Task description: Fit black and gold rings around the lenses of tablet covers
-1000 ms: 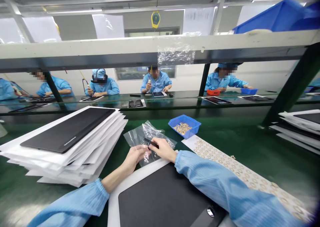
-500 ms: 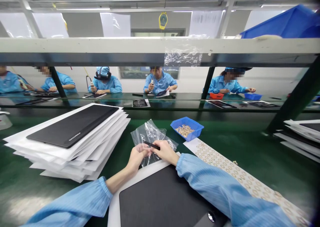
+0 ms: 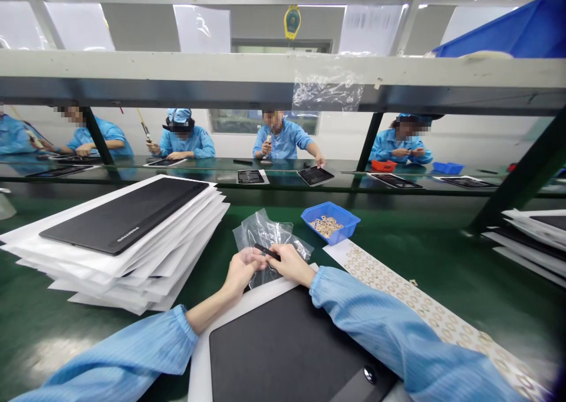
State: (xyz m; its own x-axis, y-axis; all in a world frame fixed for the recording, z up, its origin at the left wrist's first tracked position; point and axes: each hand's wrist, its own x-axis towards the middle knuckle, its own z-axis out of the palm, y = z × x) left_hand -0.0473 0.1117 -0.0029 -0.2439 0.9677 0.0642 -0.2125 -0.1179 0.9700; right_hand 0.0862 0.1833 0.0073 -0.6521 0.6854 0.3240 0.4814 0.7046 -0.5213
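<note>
My left hand (image 3: 239, 272) and my right hand (image 3: 289, 263) meet over a clear plastic bag (image 3: 265, 237) on the green belt. The right hand's fingers pinch a thin black tool, likely tweezers (image 3: 266, 251), whose tip points at the left hand's fingertips. The left hand's fingers are curled in a pinch on something too small to make out. Below my forearms lies a black panel on a white sheet (image 3: 283, 349). Both sleeves are light blue.
A stack of white sheets topped by a black panel (image 3: 119, 231) sits at the left. A blue tray of small rings (image 3: 329, 221) and a long strip of ring stickers (image 3: 420, 307) lie to the right. More stacked panels (image 3: 530, 237) stand far right. Several co-workers sit across the line.
My hands have stayed together over the bag with hardly any shift. The view has tilted slightly. A co-worker opposite has reached a hand out to a dark panel.
</note>
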